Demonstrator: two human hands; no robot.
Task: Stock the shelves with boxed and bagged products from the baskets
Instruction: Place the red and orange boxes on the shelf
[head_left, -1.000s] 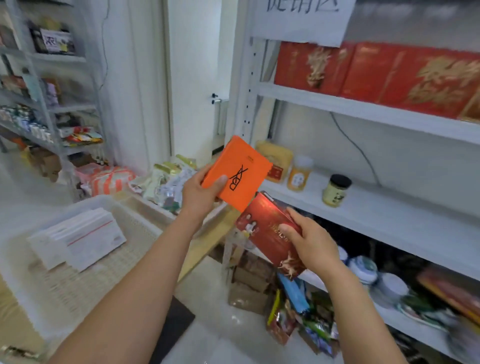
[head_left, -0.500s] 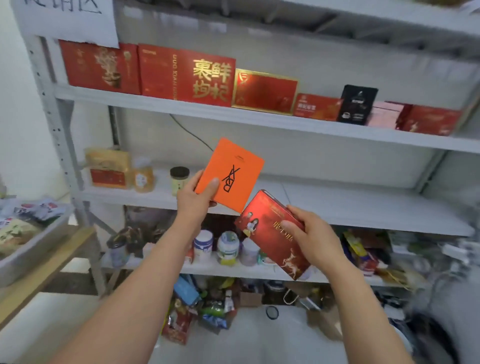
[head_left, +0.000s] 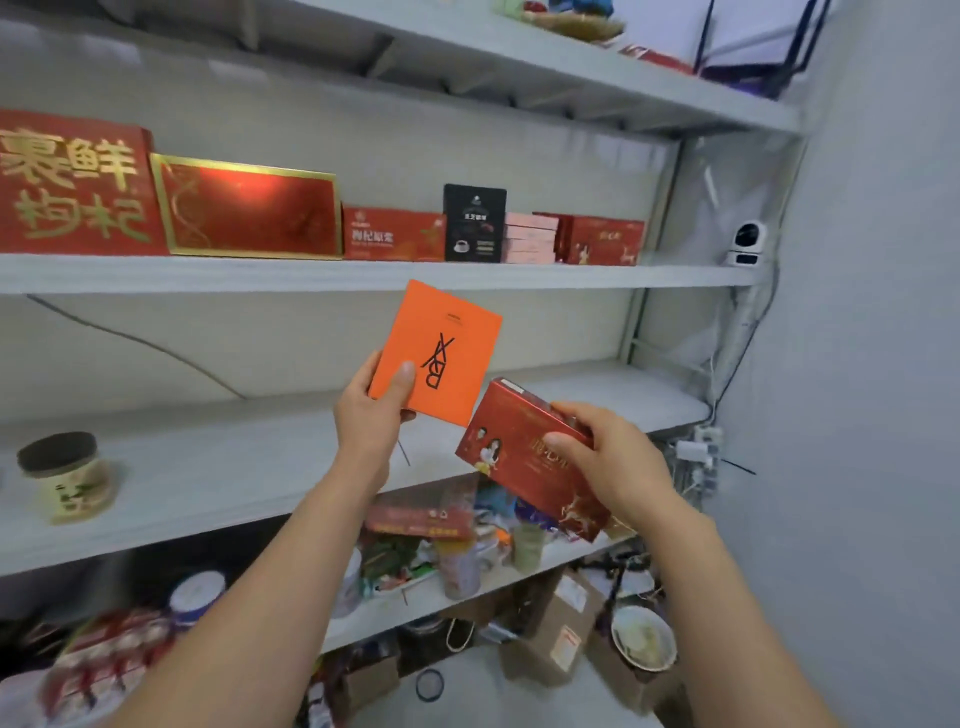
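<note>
1. At far left we see a dark-lidded jar (head_left: 65, 475) standing on the middle shelf (head_left: 234, 467);
2. Our left hand (head_left: 371, 415) pinches the orange box (head_left: 436, 353) at its lower corner, thumb on the front, fingers behind; the box is raised before the shelves;
3. Our right hand (head_left: 608, 462) grips the tilted red box (head_left: 519, 457), thumb across its face, just beside the orange box;
4. A white camera (head_left: 745, 243) sits at the right end of the upper shelf (head_left: 363, 278).

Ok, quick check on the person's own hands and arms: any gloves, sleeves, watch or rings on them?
No gloves on the left hand or right hand. The left forearm and right forearm are bare to the frame's bottom edge, no sleeve or cuff showing. No watch, bracelet or ring is visible on either.
</note>
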